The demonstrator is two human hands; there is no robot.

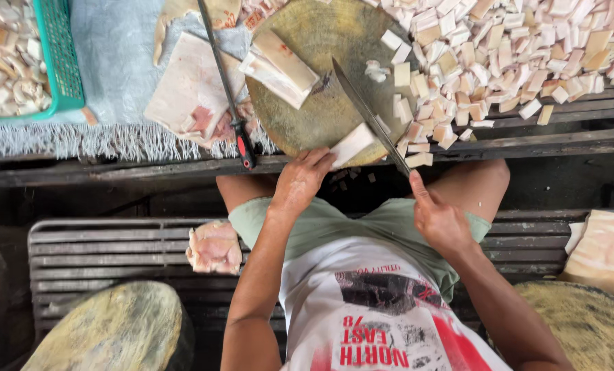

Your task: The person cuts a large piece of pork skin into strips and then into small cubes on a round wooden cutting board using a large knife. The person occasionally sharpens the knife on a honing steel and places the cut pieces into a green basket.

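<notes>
Hands were busy at a round wooden chopping block (321, 103) that sat on a dark slatted table (561, 141). The left hand (300, 182) lay at the near edge of the block, its fingers pressed together on top of a pale strip of fatty meat (352, 144). The right hand (439, 221) was wrapped tight around the handle of a long knife (369, 115), with the first finger laid straight along it. The blade leaned across the block and touched the strip right beside the left fingertips.

More uncut strips (279, 67) lay piled at the far side of the block. A big heap of small cut cubes (513, 55) spread over the table beside the block. A sharpening rod (226, 89) with a red and black handle rested on a pale slab of meat (187, 86) on a grey cloth (114, 62). A green plastic basket (59, 62) full of pieces stood at the far corner. Another raw lump of meat (214, 247) sat on the slatted bench (101, 254) beside the person's leg.
</notes>
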